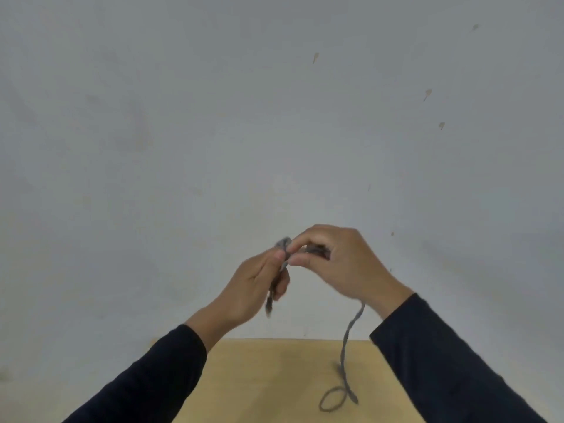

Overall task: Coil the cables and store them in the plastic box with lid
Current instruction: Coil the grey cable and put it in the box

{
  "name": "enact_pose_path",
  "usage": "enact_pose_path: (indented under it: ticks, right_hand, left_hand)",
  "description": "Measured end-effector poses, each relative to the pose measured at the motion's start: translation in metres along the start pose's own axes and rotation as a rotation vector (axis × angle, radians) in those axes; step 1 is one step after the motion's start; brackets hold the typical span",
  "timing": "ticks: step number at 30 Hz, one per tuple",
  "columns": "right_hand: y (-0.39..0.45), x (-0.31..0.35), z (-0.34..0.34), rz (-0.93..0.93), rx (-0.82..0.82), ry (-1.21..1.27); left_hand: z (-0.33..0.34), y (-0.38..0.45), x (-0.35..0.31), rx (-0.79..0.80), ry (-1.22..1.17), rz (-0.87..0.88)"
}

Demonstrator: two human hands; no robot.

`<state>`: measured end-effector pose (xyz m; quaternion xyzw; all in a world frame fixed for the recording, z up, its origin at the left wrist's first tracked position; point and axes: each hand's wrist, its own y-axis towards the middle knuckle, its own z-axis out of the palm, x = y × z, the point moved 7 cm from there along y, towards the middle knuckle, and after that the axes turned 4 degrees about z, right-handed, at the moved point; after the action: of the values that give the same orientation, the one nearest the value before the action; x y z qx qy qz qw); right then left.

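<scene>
A thin grey cable (pixel 348 337) is held up in front of a pale wall by both hands. My left hand (pixel 256 285) pinches a short folded bunch of it, with one end hanging below the fist. My right hand (pixel 335 261) grips the cable right beside the left fingertips. From under the right hand the cable drops to the wooden table (pixel 268 380), where its free end lies in a small loop. The plastic box and its lid are out of view.
A pale grey wall (pixel 213 117) with a few small marks fills most of the view. Only the far part of the table shows at the bottom, between my dark sleeves.
</scene>
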<state>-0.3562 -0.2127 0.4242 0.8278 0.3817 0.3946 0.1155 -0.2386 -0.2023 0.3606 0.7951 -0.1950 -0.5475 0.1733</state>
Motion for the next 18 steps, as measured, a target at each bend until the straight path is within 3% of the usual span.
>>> enact_pose_path:
  ticks: [4, 7, 11, 13, 15, 18]
  right_hand:
    - [0.006, -0.023, -0.033, 0.129, -0.097, 0.298]
    - [0.006, -0.039, -0.029, 0.179, -0.174, 0.479]
    - [0.0, -0.059, 0.014, 0.26, -0.248, 0.378]
    - [-0.01, -0.054, 0.049, 0.242, -0.109, 0.198]
    - [-0.026, -0.032, 0.081, 0.116, 0.085, -0.008]
    - [-0.031, -0.004, 0.079, -0.011, 0.107, -0.088]
  left_hand:
    - [0.015, -0.012, -0.006, 0.049, -0.405, -0.085]
    - [0.019, -0.007, -0.028, 0.087, -0.698, -0.044]
    - [0.001, 0.015, -0.051, -0.083, -1.101, 0.035]
    - [-0.019, 0.029, -0.054, -0.24, -1.184, 0.08]
    - [-0.039, 0.038, -0.046, -0.394, -1.023, 0.078]
    - [-0.056, 0.035, -0.031, -0.468, -0.273, 0.028]
